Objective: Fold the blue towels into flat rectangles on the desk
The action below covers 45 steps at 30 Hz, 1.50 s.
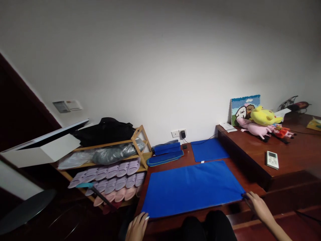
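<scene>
The person's two hands are well apart, one at each end of the near edge of a wide blue cloth point(193, 187). The left hand point(137, 227) is at the near left corner, fingers bent, with a small white bit showing by the fingertips; from here I can't tell whether it grips the fabric or only touches it. The right hand point(254, 202) reaches in from the side to the near right corner, fingertips right at the cloth; whether they pinch it, I can't make out either. So the cloth lies between the hands and stretches away from them, spread nearly flat with some soft creases toward its far side, on a reddish-brown table point(253, 185). Dark-trousered knees point(208, 227) show just below its near edge.

Beyond it, at the far right, lies a smaller blue mat point(210, 149), and at the far left two folded blue bundles point(165, 158), close by the wall. A black plug point(183, 134) sits in the socket above. To the right, a raised wooden top point(250, 154) carries a remote control point(272, 160) and a yellow plush toy point(264, 116). To the left stands a rack of slippers point(122, 169), with a black bag point(105, 132) on top.
</scene>
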{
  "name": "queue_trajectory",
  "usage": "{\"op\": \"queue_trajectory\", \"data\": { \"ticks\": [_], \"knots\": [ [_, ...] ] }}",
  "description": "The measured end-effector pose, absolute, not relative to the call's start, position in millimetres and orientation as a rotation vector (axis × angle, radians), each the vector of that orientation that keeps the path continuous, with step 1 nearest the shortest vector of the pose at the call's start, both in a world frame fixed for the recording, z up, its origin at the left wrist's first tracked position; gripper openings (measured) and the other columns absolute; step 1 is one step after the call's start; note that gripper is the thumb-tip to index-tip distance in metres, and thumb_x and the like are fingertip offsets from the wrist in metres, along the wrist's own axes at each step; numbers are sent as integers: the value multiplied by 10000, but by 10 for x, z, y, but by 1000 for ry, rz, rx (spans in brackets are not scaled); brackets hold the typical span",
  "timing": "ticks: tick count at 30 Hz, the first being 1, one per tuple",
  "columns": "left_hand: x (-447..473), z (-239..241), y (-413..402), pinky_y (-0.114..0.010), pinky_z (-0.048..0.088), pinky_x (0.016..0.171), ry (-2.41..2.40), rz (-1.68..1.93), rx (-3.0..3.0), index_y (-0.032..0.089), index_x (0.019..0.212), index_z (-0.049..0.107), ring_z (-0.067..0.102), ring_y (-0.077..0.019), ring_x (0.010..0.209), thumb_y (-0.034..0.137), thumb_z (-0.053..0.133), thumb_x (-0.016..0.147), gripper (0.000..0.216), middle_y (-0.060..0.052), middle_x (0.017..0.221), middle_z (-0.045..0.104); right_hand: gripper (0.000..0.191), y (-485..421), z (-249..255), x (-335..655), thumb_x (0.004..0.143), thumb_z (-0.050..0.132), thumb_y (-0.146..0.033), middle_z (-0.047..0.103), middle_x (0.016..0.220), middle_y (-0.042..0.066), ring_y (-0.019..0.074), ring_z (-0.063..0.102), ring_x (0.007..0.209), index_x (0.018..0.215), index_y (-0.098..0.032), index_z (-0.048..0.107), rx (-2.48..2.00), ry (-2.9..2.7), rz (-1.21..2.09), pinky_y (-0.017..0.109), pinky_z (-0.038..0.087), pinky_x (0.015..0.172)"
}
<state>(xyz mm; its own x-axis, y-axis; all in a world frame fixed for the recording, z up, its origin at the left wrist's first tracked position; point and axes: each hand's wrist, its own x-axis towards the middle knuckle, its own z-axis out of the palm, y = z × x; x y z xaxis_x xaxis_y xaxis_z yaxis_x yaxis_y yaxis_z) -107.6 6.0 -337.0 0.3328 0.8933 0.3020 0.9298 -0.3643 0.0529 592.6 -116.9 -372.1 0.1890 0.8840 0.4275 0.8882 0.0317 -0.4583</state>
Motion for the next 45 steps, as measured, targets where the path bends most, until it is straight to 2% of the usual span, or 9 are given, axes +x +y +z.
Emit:
{"op": "queue_trajectory", "data": {
  "ticks": [5,10,13,17,21,30,39,43,45],
  "knots": [
    [-1148,-3465,4,-403,606,992,-1594,-519,-2487,358,1194,758,730,-236,1171,257,451,982,387,4,1272,779,346,-1196,-3743,5973,918,480,-467,771,952,83,283,734,823,955,-315,788,-1861,-1703,-72,407,599,748],
    [-1125,-3501,-34,-452,603,1007,-1591,-575,-2412,326,1161,772,713,-290,1202,435,516,993,325,-39,1301,764,412,-1027,-3716,6059,924,455,-542,763,879,76,284,723,801,876,-308,791,-1956,-1710,-110,417,581,727],
    [-1056,-3404,182,-443,584,1035,-1575,-600,-2406,287,1189,764,702,-278,1219,408,466,1016,365,-57,1316,754,464,-715,-3625,6029,958,416,-549,763,923,102,288,722,839,932,-266,783,-1944,-1722,-83,433,583,777],
    [-781,-3155,847,-430,545,1086,-1616,-593,-2458,244,1156,767,682,-250,1245,322,375,1034,418,-78,1320,748,502,1,-3482,5832,993,357,-523,765,1087,125,287,723,975,1073,-238,762,-1891,-1801,4,453,572,928],
    [-443,-3069,1635,-449,478,1163,-1710,-515,-2509,206,1329,688,600,-253,1360,340,377,1033,450,-100,1463,656,578,785,-3506,5669,993,305,-517,705,1331,149,301,663,1222,1252,-207,718,-1900,-1859,28,480,504,1094],
    [-459,-3653,2260,-531,325,1241,-1932,-350,-2463,265,1581,430,372,-281,1535,505,353,1061,578,-104,1663,414,720,1203,-4127,5893,966,251,-589,436,1637,79,324,364,1522,1559,-248,474,-2227,-1825,81,550,313,1236],
    [-434,-3670,2200,-511,301,1254,-1947,-403,-2432,285,1580,433,358,-272,1543,508,354,1068,564,-88,1672,401,678,1159,-4034,5976,962,288,-536,471,1614,105,358,403,1498,1533,-244,509,-2336,-1768,39,589,352,1198],
    [-405,-3648,2180,-499,296,1259,-1952,-413,-2424,269,1573,448,360,-262,1542,490,365,1069,557,-94,1670,399,595,1325,-3667,5256,996,278,-398,569,1517,185,366,449,1465,1396,-142,636,-2239,-1748,-159,579,379,1175],
    [-392,-3620,2170,-497,293,1261,-1958,-390,-2428,265,1574,445,352,-260,1546,482,373,1067,556,-95,1674,391,572,1454,-3477,4560,1019,287,-373,563,1526,173,337,429,1483,1426,-135,613,-2026,-1869,-147,552,346,1208]
  ]
}}
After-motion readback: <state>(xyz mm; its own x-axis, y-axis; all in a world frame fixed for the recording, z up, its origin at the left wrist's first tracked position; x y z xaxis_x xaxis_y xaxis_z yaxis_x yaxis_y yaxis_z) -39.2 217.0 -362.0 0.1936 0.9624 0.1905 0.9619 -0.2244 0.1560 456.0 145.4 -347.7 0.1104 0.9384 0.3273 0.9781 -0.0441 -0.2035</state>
